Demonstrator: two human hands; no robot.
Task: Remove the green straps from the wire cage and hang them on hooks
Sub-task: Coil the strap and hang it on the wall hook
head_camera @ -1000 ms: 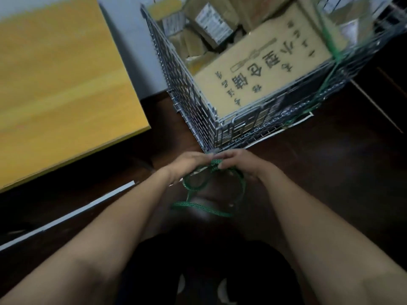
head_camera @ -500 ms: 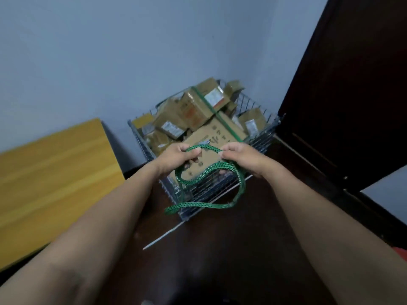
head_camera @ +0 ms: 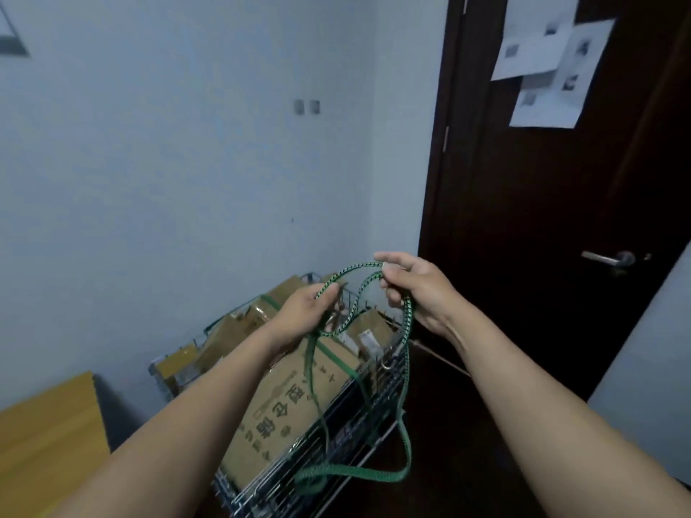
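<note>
A green elastic strap (head_camera: 407,398) hangs in loops in front of me, held in both hands above the wire cage (head_camera: 351,416). My left hand (head_camera: 306,312) grips one part of it, where a metal end piece shows. My right hand (head_camera: 415,289) pinches the top loop, slightly higher and to the right. The cage stands on the floor by the wall, full of cardboard boxes (head_camera: 284,401). Another green strap (head_camera: 336,355) still runs across the boxes. No hook for hanging is clearly visible.
A dark wooden door (head_camera: 553,203) with a metal handle (head_camera: 607,259) and taped paper sheets (head_camera: 549,61) is at the right. A pale wall (head_camera: 187,162) is ahead, with two small fittings (head_camera: 306,106) on it. A yellow wooden board (head_camera: 45,435) lies at the lower left.
My view has swung up from the floor to the wall and door. Both hands have risen with the strap, and its loops now hang longer below them.
</note>
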